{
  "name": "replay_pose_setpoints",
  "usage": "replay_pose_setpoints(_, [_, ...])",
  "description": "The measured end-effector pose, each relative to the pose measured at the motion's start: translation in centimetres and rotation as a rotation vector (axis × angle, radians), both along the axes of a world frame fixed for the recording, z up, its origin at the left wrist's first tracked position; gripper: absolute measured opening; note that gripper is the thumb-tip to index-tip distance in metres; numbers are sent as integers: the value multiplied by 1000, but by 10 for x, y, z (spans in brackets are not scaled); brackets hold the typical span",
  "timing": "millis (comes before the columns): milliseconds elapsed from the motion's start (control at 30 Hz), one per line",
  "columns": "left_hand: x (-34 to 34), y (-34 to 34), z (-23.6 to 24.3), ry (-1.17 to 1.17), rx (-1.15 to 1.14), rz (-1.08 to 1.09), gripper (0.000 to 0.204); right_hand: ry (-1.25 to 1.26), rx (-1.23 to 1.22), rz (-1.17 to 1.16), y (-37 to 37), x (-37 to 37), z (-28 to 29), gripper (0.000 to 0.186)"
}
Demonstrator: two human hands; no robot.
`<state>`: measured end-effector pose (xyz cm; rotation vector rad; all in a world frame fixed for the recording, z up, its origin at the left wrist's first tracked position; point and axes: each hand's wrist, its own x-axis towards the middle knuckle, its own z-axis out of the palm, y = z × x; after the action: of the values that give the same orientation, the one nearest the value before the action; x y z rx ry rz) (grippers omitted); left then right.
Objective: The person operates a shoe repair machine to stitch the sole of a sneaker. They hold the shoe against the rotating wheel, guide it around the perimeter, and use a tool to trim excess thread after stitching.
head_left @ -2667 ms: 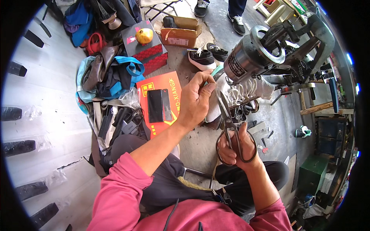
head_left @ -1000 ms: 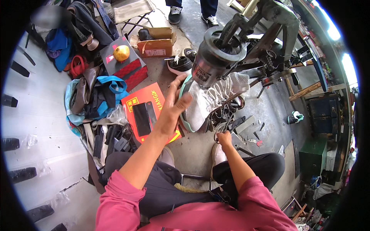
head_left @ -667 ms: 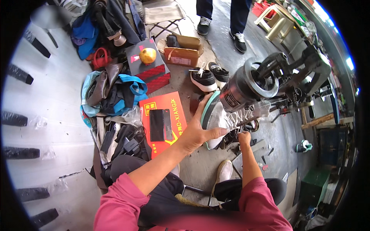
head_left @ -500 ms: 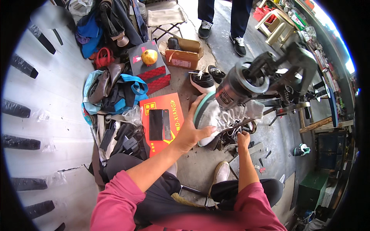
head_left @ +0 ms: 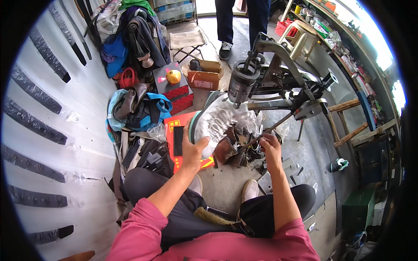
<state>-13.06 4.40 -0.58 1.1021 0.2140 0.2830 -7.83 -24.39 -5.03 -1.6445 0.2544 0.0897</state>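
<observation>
My left hand (head_left: 193, 150) grips a grey-white mesh sneaker (head_left: 215, 124) with a teal sole by its heel end. It holds the shoe tilted up under the round head of a dark metal shoe-stitching machine (head_left: 241, 85). My right hand (head_left: 271, 145) is lower and to the right, with its fingers curled at a thin rod beside a heap of tools and shoe parts (head_left: 244, 150). What it holds is hidden. My knees and two light shoes are below.
A red-orange flat box (head_left: 174, 130) lies left of the sneaker. Behind it are a pile of bags and clothes (head_left: 139, 106), a cardboard box (head_left: 204, 78), a yellow round fruit (head_left: 173, 76) and a folding stool (head_left: 187, 41). A person's legs (head_left: 226, 21) stand at the back.
Earlier my right hand held scissors by the sneaker; it has dropped to the heap on the ground. My left hand keeps the sneaker, now lifted under the machine head.
</observation>
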Motion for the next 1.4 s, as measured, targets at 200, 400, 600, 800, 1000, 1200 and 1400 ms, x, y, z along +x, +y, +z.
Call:
replay_pose_setpoints(200, [-26, 24, -13, 150, -171, 85, 77, 39, -257, 388, -17, -51, 78, 28])
replay_pose_setpoints(400, [-48, 63, 15, 244, 213, -353, 74, -66, -316, 389, -30, -82, 106, 37])
replay_pose_setpoints(600, [-41, 71, 110, 93, 427, -1104, 82, -171, -203, 621, -24, -74, 130, 64])
replay_pose_setpoints(800, [-18, 37, 172, -141, 712, -1321, 75, 232, 569, 941, 27, -115, 90, 109])
replay_pose_setpoints(1000, [-43, 12, 130, -415, 1125, -372, 68, 307, 871, 399, 65, -177, 46, 79])
replay_pose_setpoints(1200, [-178, -13, 74, -63, 506, -58, 37, 235, 965, 98, 57, -178, 33, 79])
replay_pose_setpoints(1400, [-199, -23, 44, -8, 847, -498, 30, 294, 776, 281, 64, -183, 12, 85])
